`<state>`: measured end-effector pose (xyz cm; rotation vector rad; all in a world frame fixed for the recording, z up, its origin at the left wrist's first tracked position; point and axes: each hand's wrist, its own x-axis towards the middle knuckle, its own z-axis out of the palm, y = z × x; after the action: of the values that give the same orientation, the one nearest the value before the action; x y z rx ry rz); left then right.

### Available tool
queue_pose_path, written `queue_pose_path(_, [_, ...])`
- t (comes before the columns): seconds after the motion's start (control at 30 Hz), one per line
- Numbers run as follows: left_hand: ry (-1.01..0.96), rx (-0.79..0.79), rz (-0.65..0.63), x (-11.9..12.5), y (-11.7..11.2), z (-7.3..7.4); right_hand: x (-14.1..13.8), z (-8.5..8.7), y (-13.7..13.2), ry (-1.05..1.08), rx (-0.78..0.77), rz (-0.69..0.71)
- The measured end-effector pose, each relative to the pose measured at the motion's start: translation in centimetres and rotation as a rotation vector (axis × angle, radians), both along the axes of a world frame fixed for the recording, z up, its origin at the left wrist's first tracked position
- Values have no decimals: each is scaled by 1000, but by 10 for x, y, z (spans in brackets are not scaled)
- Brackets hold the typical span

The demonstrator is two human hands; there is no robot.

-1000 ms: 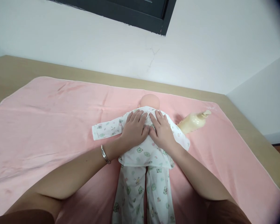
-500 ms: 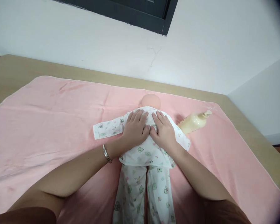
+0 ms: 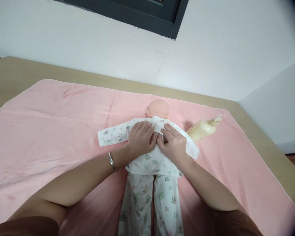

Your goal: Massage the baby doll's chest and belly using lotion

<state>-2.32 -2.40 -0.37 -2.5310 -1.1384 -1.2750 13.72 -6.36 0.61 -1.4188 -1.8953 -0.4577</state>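
Observation:
A baby doll lies stretched out, only the smooth round of its head showing. It wears a white printed baby shirt and matching pants. My left hand rests on the upper part of the shirt, fingers curled and pinching its cloth. Beside it, my right hand is closed on the same shirt, thumb and fingers drawn together. A small fold of fabric is bunched up between the two hands. The fingertips are partly hidden in the cloth.
A pale yellow pump bottle lies on its side by the doll's right-hand sleeve. Under everything is a pink blanket on a wooden table. A white wall with a dark frame rises behind.
Both hands lay flat with fingers stretched on the shirt; now the fingers have curled in and gathered its cloth. The shirt's neckline has been drawn slightly down from the head.

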Motion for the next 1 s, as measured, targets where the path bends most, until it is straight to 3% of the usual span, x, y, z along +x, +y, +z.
queue_pose_path(0.23, [-35, -6, 71, 2, -1, -1, 1, -3, 4, 44, 64, -20])
queue_pose_path(0.7, [94, -183, 122, 4, -1, 8, -1, 11, 2, -17, -289, -83])
queue_pose_path(1.0, [117, -227, 120, 5, 0, 6, 1, 14, 5, -16, -380, -54])
